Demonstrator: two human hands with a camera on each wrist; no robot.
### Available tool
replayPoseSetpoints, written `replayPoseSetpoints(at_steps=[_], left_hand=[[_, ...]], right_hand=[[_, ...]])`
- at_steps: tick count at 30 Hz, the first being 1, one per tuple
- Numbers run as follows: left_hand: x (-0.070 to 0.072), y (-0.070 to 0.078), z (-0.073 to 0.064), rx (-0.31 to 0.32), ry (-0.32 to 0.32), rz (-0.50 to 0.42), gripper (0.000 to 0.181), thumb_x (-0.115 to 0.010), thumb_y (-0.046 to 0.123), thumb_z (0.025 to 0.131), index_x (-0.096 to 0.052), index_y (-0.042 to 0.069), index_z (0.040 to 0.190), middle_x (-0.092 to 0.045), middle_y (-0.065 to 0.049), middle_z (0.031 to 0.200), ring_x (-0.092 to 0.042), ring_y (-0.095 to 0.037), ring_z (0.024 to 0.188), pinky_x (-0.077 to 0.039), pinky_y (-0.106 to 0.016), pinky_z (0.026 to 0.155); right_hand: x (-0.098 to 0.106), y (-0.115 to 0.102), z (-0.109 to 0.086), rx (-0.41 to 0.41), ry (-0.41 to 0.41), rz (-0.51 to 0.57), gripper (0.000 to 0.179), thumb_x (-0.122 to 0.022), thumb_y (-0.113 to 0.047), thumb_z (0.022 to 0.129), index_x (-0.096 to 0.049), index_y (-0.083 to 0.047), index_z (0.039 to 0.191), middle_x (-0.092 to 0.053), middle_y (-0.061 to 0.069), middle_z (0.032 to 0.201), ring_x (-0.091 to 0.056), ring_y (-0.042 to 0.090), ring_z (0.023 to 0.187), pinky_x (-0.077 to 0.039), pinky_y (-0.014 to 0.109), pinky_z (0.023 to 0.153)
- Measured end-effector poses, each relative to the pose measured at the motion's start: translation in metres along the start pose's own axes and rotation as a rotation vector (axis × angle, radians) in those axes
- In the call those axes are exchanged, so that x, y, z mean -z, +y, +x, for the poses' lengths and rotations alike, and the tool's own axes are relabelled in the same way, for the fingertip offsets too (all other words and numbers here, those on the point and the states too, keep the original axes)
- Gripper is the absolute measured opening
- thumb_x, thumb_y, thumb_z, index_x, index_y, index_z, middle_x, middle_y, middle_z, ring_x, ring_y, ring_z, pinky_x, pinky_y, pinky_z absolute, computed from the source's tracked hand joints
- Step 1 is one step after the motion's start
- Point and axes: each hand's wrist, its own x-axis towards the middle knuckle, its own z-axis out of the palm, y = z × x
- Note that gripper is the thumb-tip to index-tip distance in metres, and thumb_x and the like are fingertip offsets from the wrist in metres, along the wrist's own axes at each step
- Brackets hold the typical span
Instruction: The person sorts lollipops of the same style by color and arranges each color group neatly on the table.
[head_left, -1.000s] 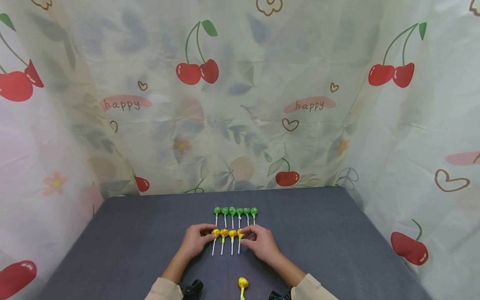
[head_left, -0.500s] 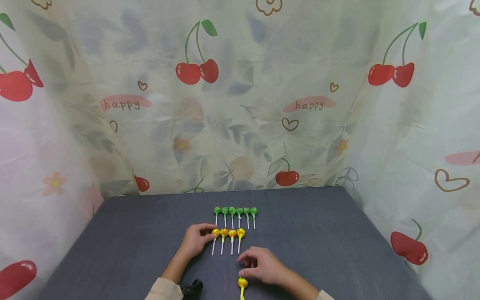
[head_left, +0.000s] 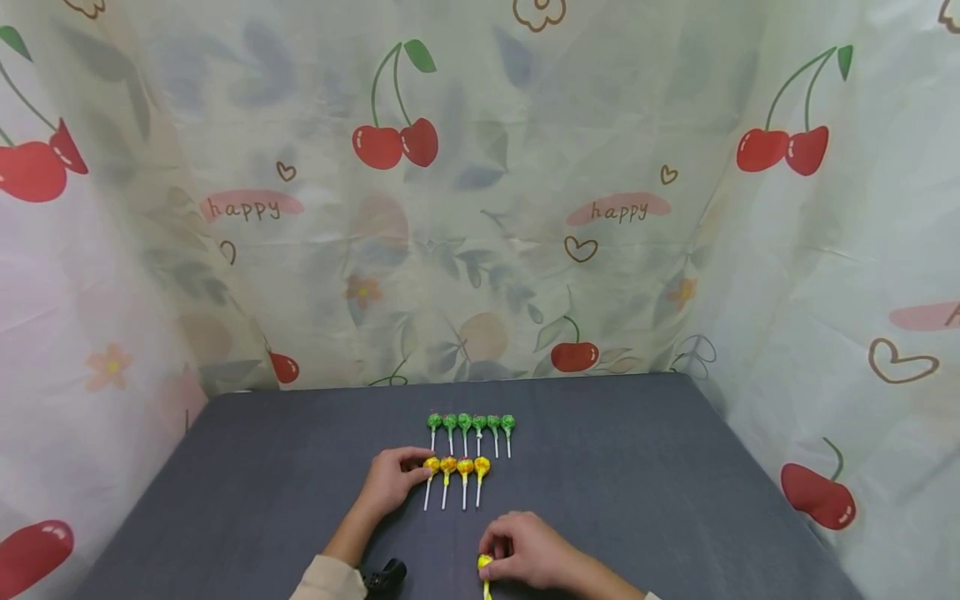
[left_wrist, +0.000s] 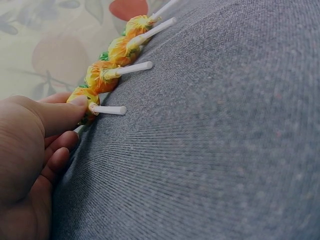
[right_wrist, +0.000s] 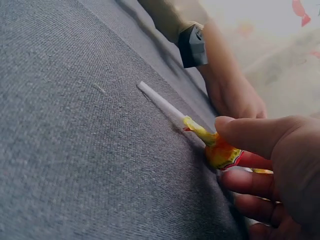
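My left hand (head_left: 392, 480) is at the left end of a row of yellow-wrapped lollipops (head_left: 465, 467). Its thumb and fingers pinch the candy head of the leftmost lollipop (left_wrist: 90, 98), whose white stick points toward me. Closer to the front, my right hand (head_left: 528, 548) holds a single yellow lollipop (head_left: 485, 562) by its head, between thumb and fingers. In the right wrist view this lollipop (right_wrist: 220, 152) lies low over the cloth, its white stick pointing away from the hand. The fingers partly cover its head.
Behind the yellow row, several green lollipops (head_left: 465, 422) lie side by side, sticks toward me. Dark grey cloth (head_left: 637, 483) covers the table. A cherry-printed curtain (head_left: 480, 208) stands around the back and sides. A black wrist device (head_left: 386, 577) sits on the left forearm.
My right hand has left the right end of the yellow row, come back toward the front edge, and taken hold of the single yellow lollipop. The left hand has stayed in place.
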Motion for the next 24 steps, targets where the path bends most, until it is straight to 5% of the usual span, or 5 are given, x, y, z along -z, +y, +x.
replayPoseSetpoints(at_steps=[6, 11, 24], left_hand=[[0.000, -0.001, 0.000, 0.006, -0.003, 0.003, 0.020, -0.076, 0.012, 0.085, -0.076, 0.014, 0.104, -0.069, 0.003, 0.090, -0.056, -0.012, 0.073, -0.046, -0.033, 0.065], [0.000, -0.001, 0.001, 0.009, 0.001, 0.018, 0.020, -0.076, 0.013, 0.085, -0.076, 0.015, 0.104, -0.069, 0.004, 0.090, -0.056, -0.011, 0.073, -0.046, -0.032, 0.065], [0.000, -0.001, 0.000, -0.010, -0.002, 0.015, 0.019, -0.076, 0.014, 0.085, -0.076, 0.015, 0.104, -0.067, 0.005, 0.086, -0.054, -0.013, 0.070, -0.044, -0.033, 0.064]], right_hand=[[0.004, 0.002, 0.001, -0.005, 0.044, 0.069, 0.015, -0.082, -0.018, 0.077, -0.069, -0.014, 0.083, -0.053, -0.018, 0.070, -0.048, -0.007, 0.063, -0.042, 0.014, 0.057], [0.016, 0.008, 0.008, -0.090, 0.081, 0.096, 0.014, -0.082, -0.014, 0.076, -0.071, -0.013, 0.085, -0.056, -0.015, 0.069, -0.050, -0.003, 0.061, -0.043, 0.018, 0.056], [0.038, 0.031, 0.033, -0.187, 0.225, -0.053, 0.015, -0.080, -0.012, 0.078, -0.072, -0.012, 0.090, -0.057, -0.011, 0.075, -0.052, 0.003, 0.065, -0.045, 0.024, 0.060]])
